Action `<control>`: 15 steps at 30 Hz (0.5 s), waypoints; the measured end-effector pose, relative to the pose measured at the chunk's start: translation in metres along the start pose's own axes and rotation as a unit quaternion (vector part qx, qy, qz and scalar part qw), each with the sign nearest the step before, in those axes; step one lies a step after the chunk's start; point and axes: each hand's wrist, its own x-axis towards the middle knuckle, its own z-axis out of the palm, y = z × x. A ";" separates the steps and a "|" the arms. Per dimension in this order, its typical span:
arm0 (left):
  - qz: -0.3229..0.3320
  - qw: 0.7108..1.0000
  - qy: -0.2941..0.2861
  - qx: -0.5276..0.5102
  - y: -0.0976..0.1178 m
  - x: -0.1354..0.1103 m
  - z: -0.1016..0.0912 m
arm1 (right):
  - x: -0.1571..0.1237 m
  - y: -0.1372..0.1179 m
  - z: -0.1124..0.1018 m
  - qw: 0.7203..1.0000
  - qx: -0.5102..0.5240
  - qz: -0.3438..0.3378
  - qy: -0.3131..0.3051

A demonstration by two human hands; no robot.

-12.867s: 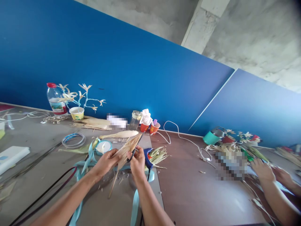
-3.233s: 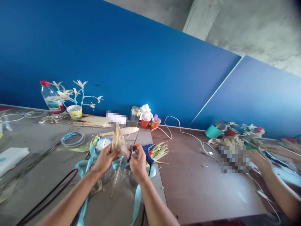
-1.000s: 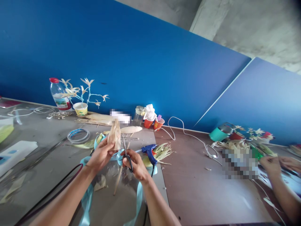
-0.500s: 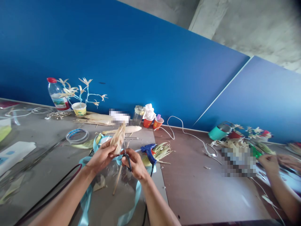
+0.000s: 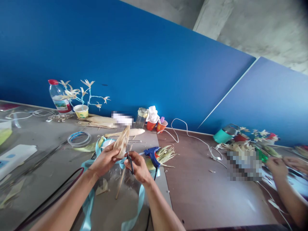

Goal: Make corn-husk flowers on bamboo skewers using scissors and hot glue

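My left hand pinches a dry, tan corn husk piece and holds it upright above the grey table. My right hand grips small black-handled scissors, whose blades point up at the husk's lower edge. A thin wooden stick and husk scraps lie on the table just below both hands. A light blue ribbon loops around my forearms.
A blue glue gun lies beside a pile of husk strips. At the back stand a water bottle, a husk-flower branch in a yellow cup, a glass jar and red cups. Another person's hands work at the right.
Over the last second the husk has tilted slightly right and my right hand has brought the scissors up against its lower edge. Earlier the husk was a longer fan; scraps now lie below.
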 end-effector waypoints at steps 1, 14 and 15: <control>0.001 1.000 0.002 0.002 0.001 0.000 0.001 | 0.000 0.000 0.000 1.000 0.004 0.005 -0.001; 0.010 1.000 0.001 0.017 0.002 0.000 -0.003 | 0.000 -0.005 -0.002 1.000 -0.022 0.008 0.005; 0.011 1.000 0.003 0.013 0.002 0.001 -0.003 | 0.000 -0.005 -0.002 1.000 -0.028 0.005 0.007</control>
